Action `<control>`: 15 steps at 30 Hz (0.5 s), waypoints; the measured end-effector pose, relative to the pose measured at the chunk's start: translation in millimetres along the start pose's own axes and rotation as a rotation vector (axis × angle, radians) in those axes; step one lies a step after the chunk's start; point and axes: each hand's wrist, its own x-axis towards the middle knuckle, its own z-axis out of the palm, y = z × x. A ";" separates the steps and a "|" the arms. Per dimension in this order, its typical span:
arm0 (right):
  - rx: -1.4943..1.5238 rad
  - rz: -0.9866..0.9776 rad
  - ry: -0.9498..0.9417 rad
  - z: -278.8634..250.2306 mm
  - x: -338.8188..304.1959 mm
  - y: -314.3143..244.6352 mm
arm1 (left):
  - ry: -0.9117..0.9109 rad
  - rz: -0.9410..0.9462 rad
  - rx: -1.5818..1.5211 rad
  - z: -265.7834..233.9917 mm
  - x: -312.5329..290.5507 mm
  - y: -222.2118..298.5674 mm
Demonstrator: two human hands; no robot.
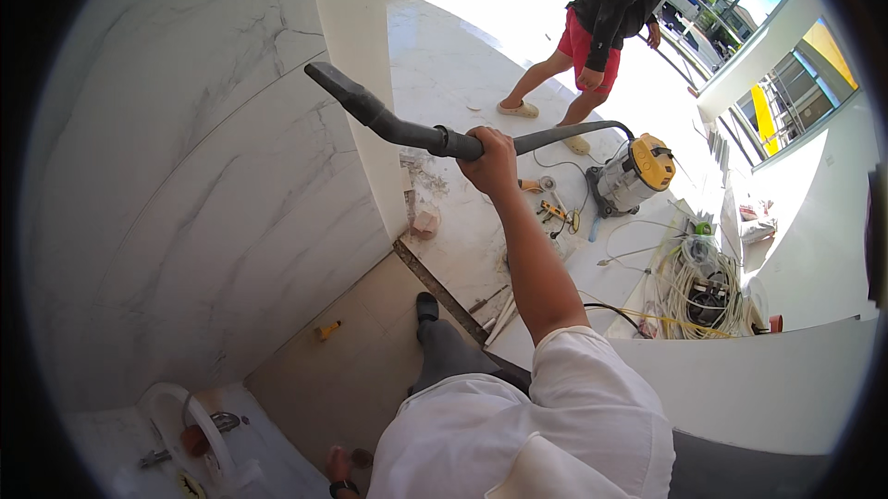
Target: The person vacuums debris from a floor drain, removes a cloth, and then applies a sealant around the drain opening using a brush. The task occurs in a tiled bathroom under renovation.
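My right hand [490, 161] is raised at arm's length, its fingers wrapped round the dark grey vacuum hose [416, 135]. A flat, angled nozzle [342, 92] on the hose's end points up and left, close to the white marbled wall [203, 157]. Behind my hand the hose runs right to a yellow and silver canister vacuum [638, 171] on the floor. Low in the picture hangs my left hand [339, 464], with a black watch at its wrist. It is small and partly shaded, so its fingers cannot be made out.
A co-worker [615, 18] in a black top and red shorts walks beyond the vacuum. Tools [555, 208] and a coil of pale cable [684, 277] lie on the floor. A dark threshold [435, 282] edges the tan floor, where a small yellow object [327, 331] lies.
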 end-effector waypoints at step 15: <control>0.344 0.146 -0.123 26.9 -23.4 -225.8 | 0.136 -0.273 0.023 -10.5 -91.3 -169.4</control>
